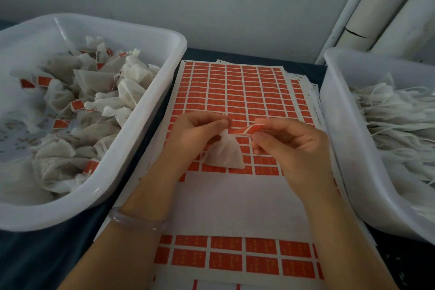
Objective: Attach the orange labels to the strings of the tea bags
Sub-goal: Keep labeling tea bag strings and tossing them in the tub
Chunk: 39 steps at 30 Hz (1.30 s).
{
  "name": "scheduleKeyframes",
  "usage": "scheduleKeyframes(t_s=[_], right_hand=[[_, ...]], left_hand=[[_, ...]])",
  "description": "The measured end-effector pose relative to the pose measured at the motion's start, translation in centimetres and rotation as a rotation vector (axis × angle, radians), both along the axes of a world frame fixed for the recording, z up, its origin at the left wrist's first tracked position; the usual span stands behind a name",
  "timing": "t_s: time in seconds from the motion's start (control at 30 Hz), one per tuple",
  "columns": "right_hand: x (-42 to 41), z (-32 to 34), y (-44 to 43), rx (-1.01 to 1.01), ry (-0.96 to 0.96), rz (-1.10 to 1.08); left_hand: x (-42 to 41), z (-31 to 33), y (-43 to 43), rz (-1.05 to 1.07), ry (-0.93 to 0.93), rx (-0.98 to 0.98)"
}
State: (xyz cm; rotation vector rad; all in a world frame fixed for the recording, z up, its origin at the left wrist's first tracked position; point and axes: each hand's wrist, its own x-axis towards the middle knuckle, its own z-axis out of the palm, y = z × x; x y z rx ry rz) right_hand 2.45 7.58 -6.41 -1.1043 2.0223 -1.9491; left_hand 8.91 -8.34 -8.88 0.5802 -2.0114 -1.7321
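Left hand (200, 130): fingers curled, thumb and forefinger pinching the gathered neck of 1 white tea bag (227, 154). Right hand (290, 145): fingers curled, thumb and forefinger pinching the right end of 1 orange label (247, 129).

Label: long axis near level, rising slightly from lower left to upper right. It spans the gap between the 2 hands. Its left end reaches the bag's neck, just beside the left fingertips. Cannot tell whether it touches the string; the string itself is too fine to make out.

Tea bag: neck up, flared base down and toward the wearer, long axis roughly upright. It hangs below the left fingertips, between the 2 hands and lower than the label.

Pale bracelet (136, 221) on the left wrist.

Under the hands: label sheet (235, 200), rows of orange labels at the far end, a bare white band in the middle, 2 more rows near the wearer. More sheets stacked beneath.

Left tub (150, 106), white plastic: labelled tea bags (98, 103) heaped inside. Right tub (341, 129), white plastic: flat unlabelled bags (400, 122) with loose strings.

Dark tabletop (47, 256) below everything.
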Motion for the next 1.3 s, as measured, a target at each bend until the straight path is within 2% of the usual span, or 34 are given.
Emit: scheduleKeyframes(t_s=[0.1, 0.23, 0.4, 0.53, 0.7, 0.87, 1.3], right_hand=[[-0.2, -0.3, 0.1, -0.001, -0.068, 0.007], [-1.0, -0.7, 0.1, 0.0, -0.306, 0.002], [-1.5, -0.4, 0.4, -0.068, -0.622, 0.051], [-1.4, -0.5, 0.2, 0.001, -0.643, 0.057], [-1.2, -0.9, 0.0, 0.047, -0.636, 0.118], [-1.2, -0.9, 0.0, 0.107, -0.611, 0.088], [-1.7, -1.1, 0.3, 0.112, -0.592, 0.051]], left_hand=[[-0.1, 0.1, 0.5, -0.054, -0.003, 0.071], [0.0, 0.2, 0.7, -0.1, 0.032, 0.145], [0.2, 0.3, 0.8, -0.14, 0.048, 0.148], [0.1, 0.3, 0.9, -0.185, 0.108, 0.127], [0.1, 0.3, 1.1, -0.374, 0.2, 0.148], [0.1, 0.2, 1.4, -0.513, 0.257, 0.167], [0.2, 0.2, 1.5, -0.581, 0.231, 0.19]])
